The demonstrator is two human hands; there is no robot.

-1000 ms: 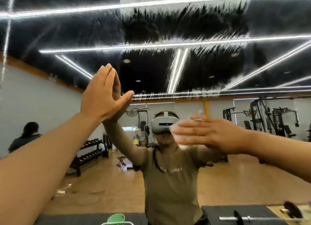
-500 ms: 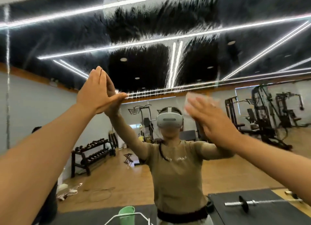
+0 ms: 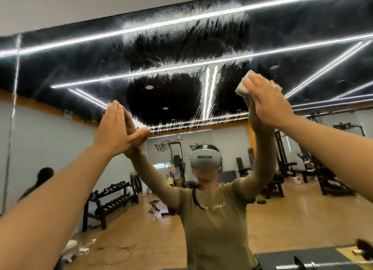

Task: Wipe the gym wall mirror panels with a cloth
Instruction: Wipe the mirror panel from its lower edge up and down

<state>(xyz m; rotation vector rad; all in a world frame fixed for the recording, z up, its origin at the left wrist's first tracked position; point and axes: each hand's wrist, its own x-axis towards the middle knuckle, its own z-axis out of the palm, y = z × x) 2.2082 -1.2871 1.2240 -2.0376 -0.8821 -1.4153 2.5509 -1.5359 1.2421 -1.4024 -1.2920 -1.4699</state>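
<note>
**Hidden and cut off**

The cloth point(image 3: 243, 87) shows only as a pale edge past the fingers of the right hand point(image 3: 264, 104), which covers the rest. Both forearms run out of the picture's lower corners. Below the right hand, a barbell point(image 3: 302, 265) is clipped by the bottom edge. A dark blurred object point(image 3: 364, 249) at the right edge cannot be identified.

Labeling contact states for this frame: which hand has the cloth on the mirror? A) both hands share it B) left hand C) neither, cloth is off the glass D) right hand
D: the right hand presses the white cloth flat against the mirror up high, while the left hand rests bare on the glass with straight fingers, no cloth under it.
</note>
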